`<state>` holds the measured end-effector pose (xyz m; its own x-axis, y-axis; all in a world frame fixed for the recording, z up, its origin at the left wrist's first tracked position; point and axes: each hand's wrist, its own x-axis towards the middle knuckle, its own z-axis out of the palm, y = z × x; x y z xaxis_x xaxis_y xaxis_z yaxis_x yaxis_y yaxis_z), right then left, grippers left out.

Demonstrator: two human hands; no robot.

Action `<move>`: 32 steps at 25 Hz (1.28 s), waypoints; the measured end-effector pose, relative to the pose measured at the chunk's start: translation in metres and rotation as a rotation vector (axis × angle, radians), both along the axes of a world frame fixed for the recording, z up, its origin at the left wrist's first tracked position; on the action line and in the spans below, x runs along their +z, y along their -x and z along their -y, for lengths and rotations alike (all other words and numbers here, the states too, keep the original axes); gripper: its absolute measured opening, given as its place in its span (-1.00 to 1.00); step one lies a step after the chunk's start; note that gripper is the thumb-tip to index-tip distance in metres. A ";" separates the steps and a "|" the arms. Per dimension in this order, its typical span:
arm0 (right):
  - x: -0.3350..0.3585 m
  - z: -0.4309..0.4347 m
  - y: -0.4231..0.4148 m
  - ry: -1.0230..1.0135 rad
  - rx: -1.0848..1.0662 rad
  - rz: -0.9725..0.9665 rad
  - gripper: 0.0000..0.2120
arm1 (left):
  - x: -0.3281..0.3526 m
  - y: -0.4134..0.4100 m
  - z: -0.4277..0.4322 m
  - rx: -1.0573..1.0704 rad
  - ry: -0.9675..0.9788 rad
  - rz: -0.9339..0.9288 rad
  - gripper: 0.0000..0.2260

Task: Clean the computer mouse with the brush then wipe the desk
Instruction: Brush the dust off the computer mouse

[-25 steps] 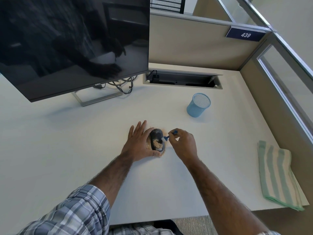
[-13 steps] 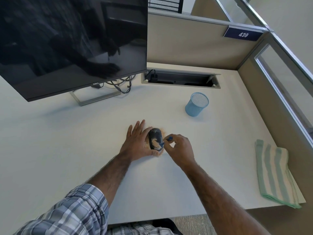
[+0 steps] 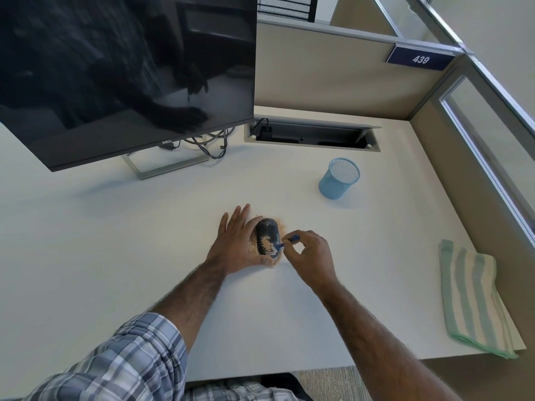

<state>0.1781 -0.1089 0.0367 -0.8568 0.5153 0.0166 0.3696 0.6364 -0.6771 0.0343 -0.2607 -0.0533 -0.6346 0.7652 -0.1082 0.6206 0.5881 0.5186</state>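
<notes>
A black computer mouse (image 3: 267, 231) lies on the white desk (image 3: 115, 241), with tan crumbs on its back half and scattered around it. My left hand (image 3: 236, 246) cups the mouse's left side and holds it steady, thumb at its near end. My right hand (image 3: 309, 256) pinches a small blue brush (image 3: 288, 241) whose bristles touch the mouse's right rear. A folded green-and-cream striped cloth (image 3: 474, 296) lies at the desk's right front edge.
A blue mesh pen cup (image 3: 339, 178) stands behind and to the right of the mouse. A dark monitor (image 3: 127, 73) on a metal stand fills the back left, cables beneath it. A cable tray (image 3: 311, 135) opens at the back. Partition walls close the back and right.
The brush has swept from the mouse's right edge across its rear, and the crumb patch on the mouse looks smaller. My left hand has kept its hold.
</notes>
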 end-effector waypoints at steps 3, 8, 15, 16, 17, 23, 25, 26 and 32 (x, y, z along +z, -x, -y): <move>0.000 0.003 -0.001 -0.001 0.005 0.032 -0.91 | 0.001 0.000 0.000 -0.004 0.001 0.012 0.05; 0.001 0.008 0.002 -0.002 0.035 -0.009 -0.90 | 0.000 0.000 0.000 -0.002 0.007 0.005 0.05; -0.001 0.014 0.003 -0.119 -0.078 -0.053 -0.94 | -0.001 0.000 -0.001 0.002 0.004 -0.004 0.05; -0.001 0.014 0.003 -0.118 -0.067 -0.044 -0.95 | -0.001 0.000 -0.001 0.000 0.004 -0.002 0.05; -0.001 0.013 0.002 -0.119 -0.085 -0.039 -0.95 | -0.001 0.000 -0.001 0.001 0.004 0.001 0.06; -0.002 0.015 0.002 -0.113 -0.069 -0.056 -0.93 | -0.002 0.000 -0.001 -0.003 0.011 -0.015 0.04; -0.002 0.015 0.002 -0.108 -0.115 -0.037 -0.93 | -0.002 0.000 0.000 0.000 0.004 -0.009 0.04; -0.003 0.013 0.002 -0.101 -0.154 -0.027 -0.94 | -0.002 0.000 0.000 0.001 0.001 -0.008 0.04; 0.000 0.014 0.004 -0.120 -0.130 0.005 -0.90 | -0.001 0.000 0.000 -0.002 0.016 -0.017 0.04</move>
